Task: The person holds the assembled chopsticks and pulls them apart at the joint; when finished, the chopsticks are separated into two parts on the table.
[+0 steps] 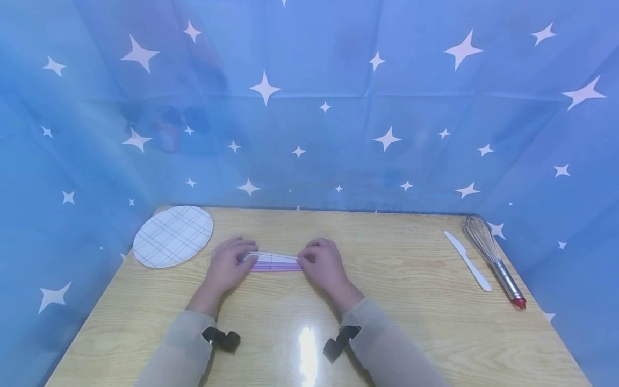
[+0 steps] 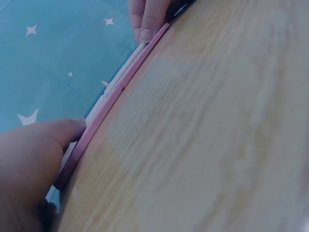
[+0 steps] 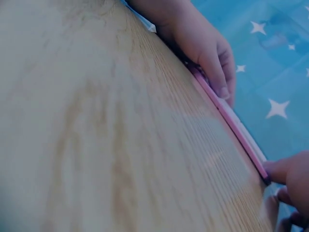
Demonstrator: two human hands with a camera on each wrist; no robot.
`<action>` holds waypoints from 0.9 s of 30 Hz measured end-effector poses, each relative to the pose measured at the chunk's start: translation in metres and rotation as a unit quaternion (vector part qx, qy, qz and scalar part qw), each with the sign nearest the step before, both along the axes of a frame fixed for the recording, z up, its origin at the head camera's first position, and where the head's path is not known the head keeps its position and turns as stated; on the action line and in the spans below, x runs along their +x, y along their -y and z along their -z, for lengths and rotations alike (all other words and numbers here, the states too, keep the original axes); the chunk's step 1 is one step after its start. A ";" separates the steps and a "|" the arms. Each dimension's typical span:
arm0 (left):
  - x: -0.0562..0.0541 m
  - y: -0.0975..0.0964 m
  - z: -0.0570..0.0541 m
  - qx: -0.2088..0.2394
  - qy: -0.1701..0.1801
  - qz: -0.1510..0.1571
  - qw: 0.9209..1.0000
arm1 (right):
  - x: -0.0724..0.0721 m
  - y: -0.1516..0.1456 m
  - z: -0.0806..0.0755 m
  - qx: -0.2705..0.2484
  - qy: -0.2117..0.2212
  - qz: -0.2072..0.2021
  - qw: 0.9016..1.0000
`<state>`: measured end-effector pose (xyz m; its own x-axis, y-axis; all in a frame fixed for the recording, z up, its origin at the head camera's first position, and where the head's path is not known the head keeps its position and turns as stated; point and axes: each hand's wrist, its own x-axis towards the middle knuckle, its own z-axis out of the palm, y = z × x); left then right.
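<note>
The surroundings are closed in by a blue backdrop (image 1: 309,54) patterned with pale four-pointed stars, and below it a wood-grained table (image 1: 401,322) is seen, with a bright reflection cast on its near part. Around the middle of the table, slightly left of centre, a flat pink-and-white object (image 1: 273,262) is held crosswise between two hands. Its middle is crossed by a row of small dark marks, and in the wrist views a white layer is seen above a pink one; whether it is fully rested on the table cannot be told. Its left end is gripped by the left hand (image 1: 231,263), with the thumb laid over it and the fingers partly bent at the far side. Its right end is pinched by the right hand (image 1: 324,263) between thumb and bent fingers, the gap closed down to the object's thin edge. Beyond the left hand, an oval white board (image 1: 173,236) is marked with crossing lines. Far to the right, a white knife (image 1: 467,260) is placed beside a whisk (image 1: 493,260).
</note>
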<state>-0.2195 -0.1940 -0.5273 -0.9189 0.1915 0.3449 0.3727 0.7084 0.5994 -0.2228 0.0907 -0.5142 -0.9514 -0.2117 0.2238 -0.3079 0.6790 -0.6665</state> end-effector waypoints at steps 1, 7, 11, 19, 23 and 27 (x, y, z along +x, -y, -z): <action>0.000 0.000 0.001 0.000 -0.001 0.000 1.000 | 0.000 0.000 0.001 -0.004 -0.003 0.000 1.000; -0.001 0.001 0.003 -0.001 0.015 0.000 1.000 | 0.002 -0.001 0.006 -0.017 0.009 0.020 1.000; -0.001 0.001 0.001 0.013 0.009 -0.004 1.000 | 0.002 -0.001 0.005 -0.043 0.000 0.021 0.999; -0.002 0.000 -0.001 0.057 -0.018 -0.011 0.998 | 0.002 -0.004 0.003 -0.069 -0.021 0.009 0.997; -0.002 0.001 -0.001 0.067 -0.025 -0.014 0.997 | 0.003 -0.004 0.003 -0.082 -0.026 0.006 0.996; -0.001 0.001 0.001 0.057 -0.041 -0.011 0.997 | 0.004 -0.005 0.002 -0.109 -0.006 0.002 0.994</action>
<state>-0.2204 -0.1946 -0.5278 -0.8905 0.1267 0.4369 0.4084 0.6456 0.6453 -0.2184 0.0954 -0.5159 -0.9490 -0.1525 0.2758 -0.3144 0.5208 -0.7937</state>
